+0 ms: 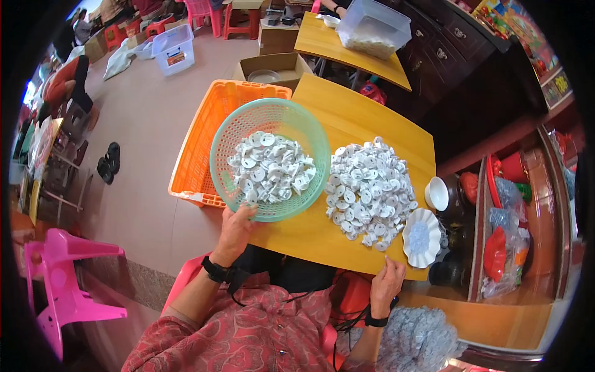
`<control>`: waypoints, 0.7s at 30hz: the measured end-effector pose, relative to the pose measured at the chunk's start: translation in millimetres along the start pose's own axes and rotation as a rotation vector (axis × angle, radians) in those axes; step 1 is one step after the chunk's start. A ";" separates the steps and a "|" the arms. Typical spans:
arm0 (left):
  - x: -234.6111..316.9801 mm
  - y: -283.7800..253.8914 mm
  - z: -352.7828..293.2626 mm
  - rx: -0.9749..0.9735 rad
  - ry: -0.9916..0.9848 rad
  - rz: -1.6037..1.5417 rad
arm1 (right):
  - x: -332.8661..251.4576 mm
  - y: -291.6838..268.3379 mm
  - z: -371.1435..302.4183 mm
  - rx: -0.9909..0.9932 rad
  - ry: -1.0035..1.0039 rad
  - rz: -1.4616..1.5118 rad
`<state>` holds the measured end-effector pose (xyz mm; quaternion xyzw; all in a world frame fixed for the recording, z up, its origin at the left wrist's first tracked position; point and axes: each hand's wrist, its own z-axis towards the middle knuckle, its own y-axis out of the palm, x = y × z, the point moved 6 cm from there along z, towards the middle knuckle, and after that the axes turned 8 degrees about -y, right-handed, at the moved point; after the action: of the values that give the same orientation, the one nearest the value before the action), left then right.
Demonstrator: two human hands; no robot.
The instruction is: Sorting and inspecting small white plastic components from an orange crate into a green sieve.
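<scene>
My left hand point(232, 234) is closed on the near rim of a round green plastic colander point(320, 133). Inside it lies a heap of small white plastic parts point(268, 162) with round slotted faces. The colander overlaps the left side of the yellow wooden table point(297, 243) and an orange crate point(195, 149); whether it rests on them is hidden. A larger pile of the same white parts point(370, 189) covers the middle of the table. By the near edge, below that pile, my right hand point(387, 284) has its fingers curled together; anything between them is too small to make out.
Right of the pile stand a fluted white dish point(410, 248) of clear bits and a small white bowl point(437, 193). Beyond are a cardboard box point(282, 62) and another table with a clear bin point(375, 28). A pink stool point(59, 266) stands left; a shelf unit borders the right.
</scene>
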<state>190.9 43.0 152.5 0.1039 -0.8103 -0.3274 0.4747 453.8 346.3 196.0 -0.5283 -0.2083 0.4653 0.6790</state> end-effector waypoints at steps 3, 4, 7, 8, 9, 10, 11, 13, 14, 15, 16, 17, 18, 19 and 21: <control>3.9 4.5 -1.3 0.005 -0.023 -0.037 | 1.9 3.7 0.1 -0.002 0.014 -0.001; 5.0 6.5 -2.7 0.009 -0.040 -0.066 | 0.1 3.6 0.4 -0.004 0.011 -0.006; 9.8 8.6 -4.4 0.021 0.011 -0.041 | -5.1 2.4 3.0 0.004 0.033 0.027; 9.3 6.5 -4.6 0.025 0.016 -0.045 | -5.1 -0.5 1.1 0.045 0.036 0.075; 7.8 5.8 -5.4 0.013 0.032 0.030 | -10.8 -5.8 4.6 0.083 0.036 0.124; 8.0 5.8 -6.7 0.003 0.049 0.105 | -18.1 -10.2 8.3 0.081 0.026 0.126; 9.2 4.5 -9.1 0.011 0.056 0.100 | -22.9 -13.8 9.7 0.059 0.093 0.253; 10.9 10.4 -13.9 0.049 -0.026 0.347 | -39.7 -16.8 17.8 0.041 0.158 0.376; 5.2 8.4 -9.2 -0.013 0.031 0.298 | -50.8 -12.5 23.2 -0.005 0.135 0.504; 3.8 8.1 -7.7 -0.013 0.033 0.293 | -59.5 -8.8 25.3 -0.052 0.114 0.630; 4.4 12.1 -6.2 -0.055 0.056 0.282 | -63.5 4.7 25.4 -0.105 0.137 0.799; 4.7 15.4 -5.8 -0.098 0.079 0.270 | -70.3 6.9 26.2 -0.105 0.134 0.796; 3.1 14.0 -4.9 -0.097 0.080 0.267 | -86.4 13.6 30.9 -0.162 0.193 0.970; 0.8 13.7 -3.3 -0.112 0.055 0.269 | -100.8 20.2 35.8 -0.217 0.252 1.143; 2.3 18.2 -2.8 -0.130 0.031 0.267 | -115.8 27.7 43.7 -0.286 0.290 1.212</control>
<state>194.7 54.6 166.5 -0.0307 -0.7866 -0.3115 0.5322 352.9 270.8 210.5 -0.6954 0.1615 0.6580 0.2397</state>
